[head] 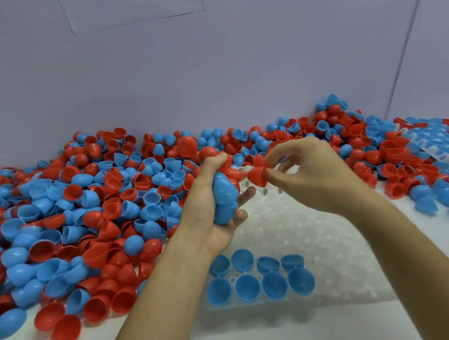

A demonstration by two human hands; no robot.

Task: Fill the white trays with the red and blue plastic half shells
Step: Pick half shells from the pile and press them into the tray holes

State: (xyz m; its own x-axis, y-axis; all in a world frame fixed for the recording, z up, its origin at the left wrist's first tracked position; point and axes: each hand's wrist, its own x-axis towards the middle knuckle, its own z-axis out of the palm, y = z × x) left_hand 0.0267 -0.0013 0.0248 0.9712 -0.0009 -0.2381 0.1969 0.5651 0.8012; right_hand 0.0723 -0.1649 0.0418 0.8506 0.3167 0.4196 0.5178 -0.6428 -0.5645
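Note:
A white tray (296,226) with rows of round pockets lies in front of me. Several blue half shells (260,279) sit open side up in its two nearest rows. My left hand (210,210) is raised over the tray's far left part and grips a nested stack of shells (224,196), blue ones below and red ones at the top. My right hand (308,172) hovers just to the right of it and pinches a single red half shell (257,177) between thumb and fingertips, close to the stack.
A deep heap of loose red and blue half shells (87,206) covers the table to the left, along the back wall and to the right (416,156). More white trays (434,152) show among the shells at far right. The purple wall stands close behind.

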